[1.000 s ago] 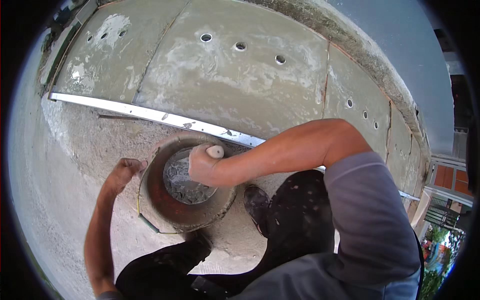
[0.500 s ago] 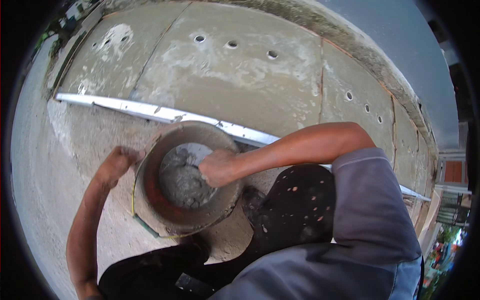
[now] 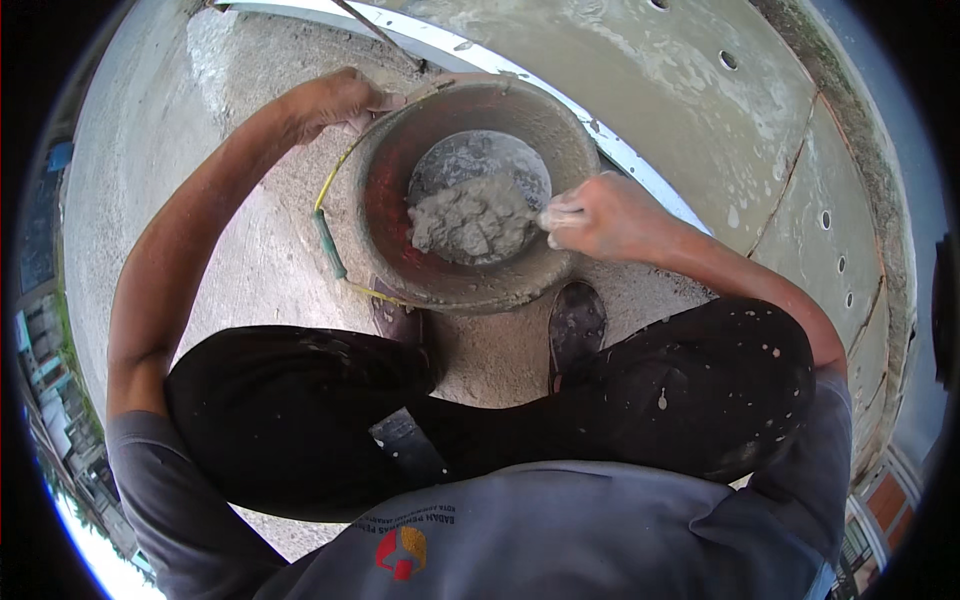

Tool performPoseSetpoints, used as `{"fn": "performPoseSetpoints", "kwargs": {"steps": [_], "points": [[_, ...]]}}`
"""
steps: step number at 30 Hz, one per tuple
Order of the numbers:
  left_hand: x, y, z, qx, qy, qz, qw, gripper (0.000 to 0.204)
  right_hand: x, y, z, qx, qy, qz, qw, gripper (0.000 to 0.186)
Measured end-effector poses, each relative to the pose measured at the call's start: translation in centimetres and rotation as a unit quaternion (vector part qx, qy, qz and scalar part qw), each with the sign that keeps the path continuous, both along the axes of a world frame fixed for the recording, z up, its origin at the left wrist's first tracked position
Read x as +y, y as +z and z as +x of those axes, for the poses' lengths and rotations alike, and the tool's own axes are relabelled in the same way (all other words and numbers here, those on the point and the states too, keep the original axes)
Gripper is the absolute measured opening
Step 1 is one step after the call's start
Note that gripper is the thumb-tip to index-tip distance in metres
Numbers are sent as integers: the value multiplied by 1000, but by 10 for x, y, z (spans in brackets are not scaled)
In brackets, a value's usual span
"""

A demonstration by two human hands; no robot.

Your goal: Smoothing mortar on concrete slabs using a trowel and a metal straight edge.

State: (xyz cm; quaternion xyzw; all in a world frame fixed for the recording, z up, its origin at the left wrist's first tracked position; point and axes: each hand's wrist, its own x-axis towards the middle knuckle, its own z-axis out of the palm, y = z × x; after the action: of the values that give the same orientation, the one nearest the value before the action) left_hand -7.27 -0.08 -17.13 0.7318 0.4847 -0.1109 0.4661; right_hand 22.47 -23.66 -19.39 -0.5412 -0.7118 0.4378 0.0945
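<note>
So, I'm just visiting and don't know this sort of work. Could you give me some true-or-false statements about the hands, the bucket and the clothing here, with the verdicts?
1. The left hand is at the edge of the bucket. True.
2. The bucket holds only clear water. False: a lumpy grey mix is in it.
3. A green grip is on the bucket's yellow handle. True.
4. The right hand lies flat on the ground. False: it is curled at the bucket's right side.
5. The trousers are spotless white. False: they are black, with pale spots.
</note>
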Motion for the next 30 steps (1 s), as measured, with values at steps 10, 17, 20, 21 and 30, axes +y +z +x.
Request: {"fn": "performPoseSetpoints", "kwargs": {"steps": [10,17,20,21,30], "points": [[15,-36,-44,9,26,-59,998,44,-6,67,56,17,-100,-38,994,35],[21,-18,-23,-40,56,-125,990,36,17,97,128,-35,-322,-89,942,34],[23,-23,-21,-35,58,-127,990,34,51,81,151,-83,-349,-53,932,36],[22,-25,-20,-38,63,-130,989,32,64,72,157,-159,-332,-18,929,35],[17,-22,-24,-45,82,-149,984,31,112,53,122,-448,-227,176,846,31]]}}
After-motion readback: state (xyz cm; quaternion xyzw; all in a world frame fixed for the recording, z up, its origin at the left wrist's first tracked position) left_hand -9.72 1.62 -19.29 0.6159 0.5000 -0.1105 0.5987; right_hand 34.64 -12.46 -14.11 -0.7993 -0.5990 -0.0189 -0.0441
